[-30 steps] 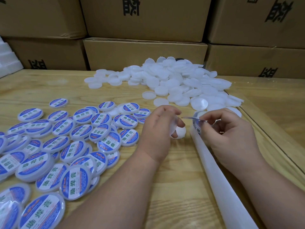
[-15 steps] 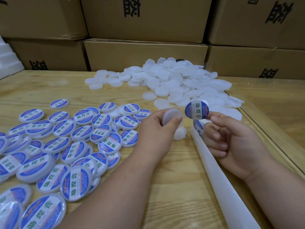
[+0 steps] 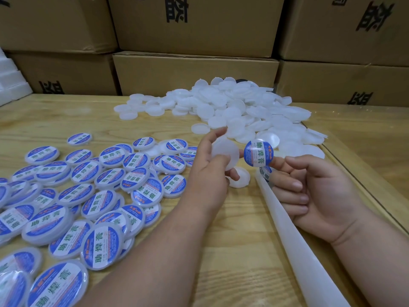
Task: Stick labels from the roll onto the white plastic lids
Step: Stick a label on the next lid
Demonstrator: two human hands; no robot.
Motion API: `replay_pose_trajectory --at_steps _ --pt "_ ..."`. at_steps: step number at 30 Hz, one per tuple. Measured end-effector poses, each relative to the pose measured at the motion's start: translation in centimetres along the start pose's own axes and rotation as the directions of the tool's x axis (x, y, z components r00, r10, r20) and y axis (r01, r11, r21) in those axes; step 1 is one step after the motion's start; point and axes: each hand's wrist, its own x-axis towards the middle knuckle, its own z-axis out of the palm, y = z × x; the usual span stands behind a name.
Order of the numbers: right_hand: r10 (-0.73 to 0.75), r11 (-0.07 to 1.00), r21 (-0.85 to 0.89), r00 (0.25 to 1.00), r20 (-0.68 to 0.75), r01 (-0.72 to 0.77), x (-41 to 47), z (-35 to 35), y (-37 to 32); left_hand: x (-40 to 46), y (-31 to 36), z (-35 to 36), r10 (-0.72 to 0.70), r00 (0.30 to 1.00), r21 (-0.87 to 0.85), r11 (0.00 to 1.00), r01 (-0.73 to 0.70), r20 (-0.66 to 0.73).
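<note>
The left hand (image 3: 208, 167) holds a blank white lid (image 3: 225, 154) above the wooden surface (image 3: 232, 251), its fingers curled round the rim with the forefinger stretched up along the top edge and the thumb under the lower edge. The lid's flat face is turned toward the right hand (image 3: 318, 193).

The right hand pinches a round blue-and-white label (image 3: 258, 153) between thumb and forefinger at the label's lower right edge, the printed face toward the camera; the other fingers are curled in toward the palm. The label stands upright just beside the lid, and whether the two touch cannot be told.

A long white strip of backing paper (image 3: 294, 247) runs from beneath the right hand down toward the bottom edge of the view, and another label (image 3: 266, 171) shows on it just under the held one. A second blank lid (image 3: 240, 177) lies on the surface just below the left hand.

To the left, finished lids with labels (image 3: 93, 202) lie spread and overlapping (many of them, some stacked). Farther back a heap of blank lids (image 3: 239, 111) lies in front of stacked cardboard boxes (image 3: 194, 74).
</note>
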Motion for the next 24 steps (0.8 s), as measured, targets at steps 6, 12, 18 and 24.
replay_pose_trajectory --at_steps 6,12,18,24 --pt "0.017 0.995 -0.103 1.000 0.023 -0.015 0.00 0.30 0.43 0.08 0.38 0.24 -0.046 0.996 -0.127 0.990 0.057 0.082" --pt "0.013 0.980 -0.201 0.999 0.030 -0.007 0.03 0.54 0.80 0.00 0.34 0.24 -0.049 0.991 -0.081 0.995 0.060 0.124" --pt "0.013 0.977 -0.214 1.000 0.008 -0.011 0.14 0.67 1.00 -0.22 0.60 0.34 -0.062 0.985 -0.064 0.995 0.074 0.161" --pt "0.022 0.976 -0.218 1.000 -0.007 -0.023 0.04 0.83 1.00 -0.17 0.47 0.47 -0.049 0.984 -0.109 0.992 0.068 0.169"
